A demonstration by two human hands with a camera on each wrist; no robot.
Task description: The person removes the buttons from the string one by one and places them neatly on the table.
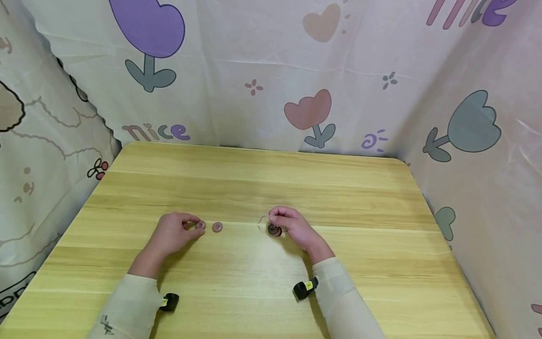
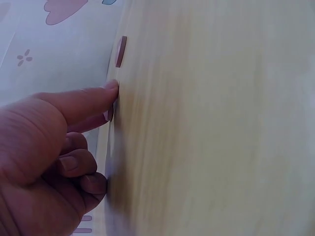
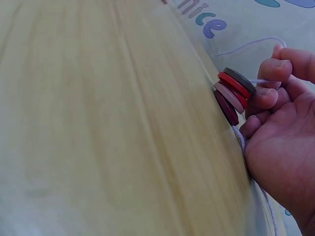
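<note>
Between its thumb and index finger, my left hand [image 1: 171, 233] pinches a pinkish-brown button [image 1: 201, 225] at the tabletop; in the left wrist view the fingers cover most of that button [image 2: 110, 116]. A second, similar button [image 1: 217, 227] lies flat on the wood just to the right of it. My right hand [image 1: 297, 230] grips a thin pale string [image 3: 248, 44] near one end, whose tip curves out past the fingers. Several buttons [image 3: 230, 94], dark grey, red, pink and maroon, are threaded on the string in a stack, hanging close to the tabletop below the fingers.
A light wooden table [image 1: 237, 292] spans the work area. Patterned cloth [image 1: 228, 42] hangs behind it and along both sides. Each sleeve has a small black device [image 1: 306, 288] strapped at the wrist.
</note>
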